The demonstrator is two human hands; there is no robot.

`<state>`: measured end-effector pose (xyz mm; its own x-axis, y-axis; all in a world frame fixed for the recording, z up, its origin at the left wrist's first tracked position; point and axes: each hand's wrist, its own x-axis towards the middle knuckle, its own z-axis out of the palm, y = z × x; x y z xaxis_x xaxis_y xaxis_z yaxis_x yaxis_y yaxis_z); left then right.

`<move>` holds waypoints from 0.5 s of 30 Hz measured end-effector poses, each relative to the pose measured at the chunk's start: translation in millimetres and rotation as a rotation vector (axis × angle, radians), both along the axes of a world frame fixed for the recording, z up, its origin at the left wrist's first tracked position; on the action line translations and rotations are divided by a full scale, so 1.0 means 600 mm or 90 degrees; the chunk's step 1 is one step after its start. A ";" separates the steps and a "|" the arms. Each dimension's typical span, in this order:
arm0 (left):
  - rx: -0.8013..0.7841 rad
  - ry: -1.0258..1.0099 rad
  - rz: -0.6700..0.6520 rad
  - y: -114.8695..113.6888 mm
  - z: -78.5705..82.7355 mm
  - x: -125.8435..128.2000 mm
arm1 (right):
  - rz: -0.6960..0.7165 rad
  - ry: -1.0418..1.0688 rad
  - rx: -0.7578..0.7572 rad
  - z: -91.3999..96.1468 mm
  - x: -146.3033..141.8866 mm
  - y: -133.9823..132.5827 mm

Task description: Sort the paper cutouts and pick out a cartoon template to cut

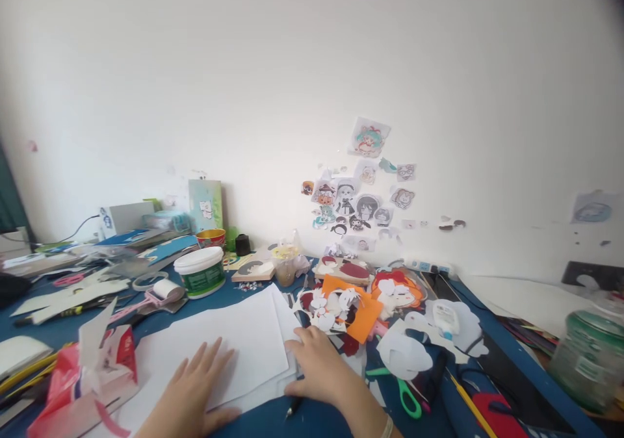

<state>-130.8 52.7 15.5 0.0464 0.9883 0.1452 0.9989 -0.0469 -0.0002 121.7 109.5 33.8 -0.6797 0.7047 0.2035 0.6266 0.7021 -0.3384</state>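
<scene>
A loose stack of white paper sheets [248, 344] lies on the blue tabletop in front of me. My left hand [199, 383] rests palm down on the sheets, fingers spread and holding nothing. At the stack's right edge is my right hand [316, 363], its fingers apart and the fingertips touching the paper. Just below that hand a dark pen [292, 407] lies on the table, partly hidden by it. Paper cutouts in orange [370, 318], white and red are heaped beyond my right hand.
Green-handled scissors [409, 399], a glue bottle [446, 319] and a yellow pencil [472, 404] lie at right, near a glass jar [587, 360]. A white-lidded tub [199, 272] stands at back left. A pink tissue pack [92, 373] sits front left. Drawings [368, 139] hang on the wall.
</scene>
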 end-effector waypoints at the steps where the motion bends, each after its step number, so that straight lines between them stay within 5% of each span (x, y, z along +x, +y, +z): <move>1: -0.039 -0.013 -0.019 -0.002 -0.008 -0.002 | -0.022 -0.003 0.002 -0.001 -0.002 0.000; 8: -0.089 0.026 0.003 0.012 -0.013 0.023 | -0.095 -0.017 0.020 -0.002 -0.001 0.006; 15: -0.074 -0.006 -0.086 0.011 -0.011 0.015 | -0.113 0.057 -0.011 -0.006 0.005 0.017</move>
<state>-121.9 59.6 8.7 0.1790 0.9834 0.0310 0.9835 -0.1797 0.0216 124.4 119.8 30.0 -0.5238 0.8162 0.2438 0.7075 0.5763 -0.4090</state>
